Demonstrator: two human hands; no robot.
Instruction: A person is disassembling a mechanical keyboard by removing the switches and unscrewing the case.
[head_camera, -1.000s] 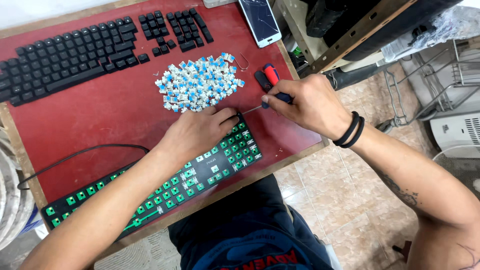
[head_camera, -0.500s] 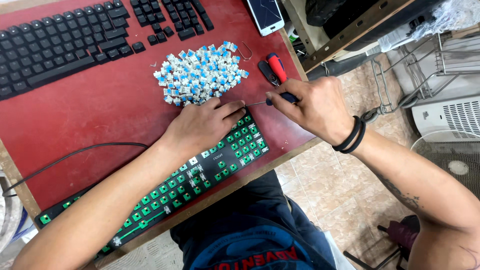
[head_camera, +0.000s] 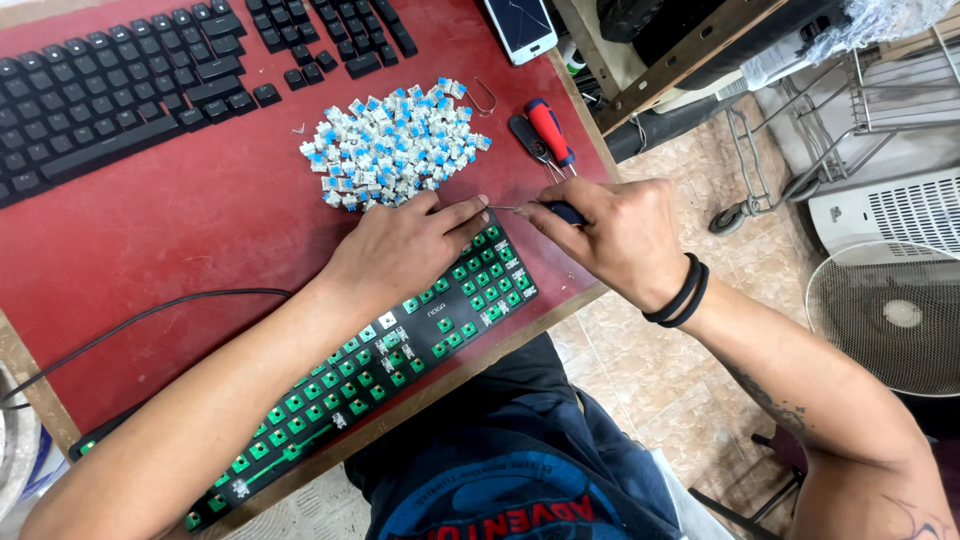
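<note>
Stripped keyboard (head_camera: 400, 340), caps off, green switch sockets showing, lies diagonal along the near edge of the red table (head_camera: 200, 230). Left hand (head_camera: 405, 245) lies flat on its upper right end, fingers spread & pressing, prob. to steady it. Right hand (head_camera: 610, 235) is closed round a thin metal tool (head_camera: 525, 209), tip w/ the left fingertips. Pile of blue-topped switches (head_camera: 390, 145) sits just behind the keyboard, within reach. Red screwdriver (head_camera: 550, 130) right of the pile; black keycaps (head_camera: 120, 80) farther back.

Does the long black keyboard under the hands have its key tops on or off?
Off: the long black keyboard shows bare green switches, no caps. The left hand rests on it.
</note>
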